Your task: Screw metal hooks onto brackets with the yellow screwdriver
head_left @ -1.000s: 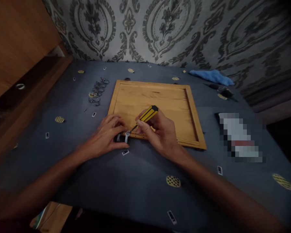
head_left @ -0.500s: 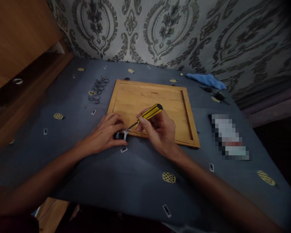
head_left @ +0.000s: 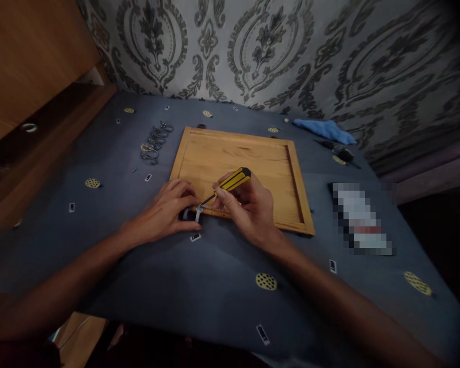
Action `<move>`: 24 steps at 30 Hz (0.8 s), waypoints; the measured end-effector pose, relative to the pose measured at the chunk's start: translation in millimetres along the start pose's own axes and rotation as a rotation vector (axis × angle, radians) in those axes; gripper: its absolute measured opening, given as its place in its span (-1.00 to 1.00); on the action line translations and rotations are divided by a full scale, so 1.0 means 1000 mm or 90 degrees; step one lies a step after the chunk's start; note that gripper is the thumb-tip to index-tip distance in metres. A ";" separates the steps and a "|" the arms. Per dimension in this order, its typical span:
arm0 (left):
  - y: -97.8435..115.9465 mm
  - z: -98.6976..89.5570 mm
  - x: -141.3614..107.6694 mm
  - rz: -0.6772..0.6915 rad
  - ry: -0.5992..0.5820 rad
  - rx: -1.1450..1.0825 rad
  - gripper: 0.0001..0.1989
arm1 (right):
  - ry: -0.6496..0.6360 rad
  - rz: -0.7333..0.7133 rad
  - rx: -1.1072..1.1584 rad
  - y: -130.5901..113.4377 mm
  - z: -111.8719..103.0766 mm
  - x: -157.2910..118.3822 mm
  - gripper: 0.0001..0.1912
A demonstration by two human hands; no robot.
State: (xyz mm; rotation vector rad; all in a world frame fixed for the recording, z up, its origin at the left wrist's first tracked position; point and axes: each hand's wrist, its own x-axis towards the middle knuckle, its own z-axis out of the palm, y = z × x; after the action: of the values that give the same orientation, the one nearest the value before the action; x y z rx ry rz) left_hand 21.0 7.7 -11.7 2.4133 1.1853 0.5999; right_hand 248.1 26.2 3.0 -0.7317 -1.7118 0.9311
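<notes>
Head view, the only one. Left hand (head_left: 166, 209) is holding the clip (head_left: 198, 213) in a narrow grip, fingers curling on its far side, thumb lying along the near side. Right hand (head_left: 253, 204) is closing round the screwdriver (head_left: 234, 180), thumb and fingers pinching low on the handle.

Clip is sitting at the near edge of the board (head_left: 249, 158), toward its left corner. It's lying just right of the left hand's palm, left of the right hand; left is nearer and touching, right is reaching it only through the tool. Clip's visible strip is running near to far, its far end meeting the board rail.

Screwdriver is pointing left, down and toward the person; long axis is slanting across the near rail, butt up at right, tip at the clip's far end. Whether the tip is sitting in a screw: can't tell, too small.

Board is lying flat on the desk (head_left: 157, 286), long axis going roughly left to right. Rings (head_left: 157, 138) are lying in a row beyond the left hand, left of the board, with a small screw-like bit (head_left: 134, 170) near them. Blue cloth (head_left: 325, 131) is lying far right.
</notes>
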 end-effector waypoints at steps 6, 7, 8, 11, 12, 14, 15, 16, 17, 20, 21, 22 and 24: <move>-0.002 0.002 0.000 0.006 0.008 -0.008 -0.58 | -0.045 0.024 0.000 0.000 0.005 0.019 -0.62; -0.002 0.002 0.000 0.007 0.007 -0.003 -0.57 | -0.053 0.022 -0.001 0.001 0.006 0.023 -0.61; -0.002 0.001 0.000 0.007 0.004 0.000 -0.57 | -0.063 0.019 -0.003 0.002 0.007 0.027 -0.60; -0.001 0.001 0.001 0.007 -0.004 0.003 -0.55 | -0.081 0.007 -0.013 0.005 0.010 0.034 -0.60; -0.001 0.000 0.001 0.008 -0.004 0.002 -0.55 | -0.083 0.002 -0.017 0.006 0.011 0.036 -0.61; -0.001 0.000 0.001 0.010 -0.001 0.003 -0.53 | -0.088 0.000 -0.022 0.008 0.012 0.039 -0.60; -0.002 0.000 0.001 0.012 0.002 0.003 -0.52 | -0.093 0.001 -0.021 0.010 0.013 0.041 -0.59; -0.002 0.001 0.001 0.015 0.005 0.002 -0.52 | -0.098 0.003 -0.022 0.011 0.013 0.043 -0.57; -0.003 0.001 0.001 0.018 0.008 0.002 -0.52 | -0.101 0.004 -0.027 0.012 0.014 0.044 -0.55; -0.005 0.002 0.001 0.027 0.013 0.006 -0.53 | -0.109 0.005 -0.043 0.016 0.015 0.050 -0.53; -0.005 0.003 0.001 0.031 0.014 0.008 -0.53 | -0.116 0.004 -0.045 0.017 0.016 0.051 -0.54; -0.006 0.003 0.001 0.035 0.016 0.008 -0.53 | -0.125 0.002 -0.045 0.018 0.016 0.053 -0.56; -0.007 0.004 0.001 0.046 0.021 0.007 -0.52 | -0.134 -0.004 -0.043 0.018 0.017 0.055 -0.57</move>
State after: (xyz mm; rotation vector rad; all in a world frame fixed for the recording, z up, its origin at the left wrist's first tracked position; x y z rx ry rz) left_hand 19.0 11.9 -18.2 2.4729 1.1217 0.6599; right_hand 215.9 76.4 10.6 -0.6908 -1.9358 0.9780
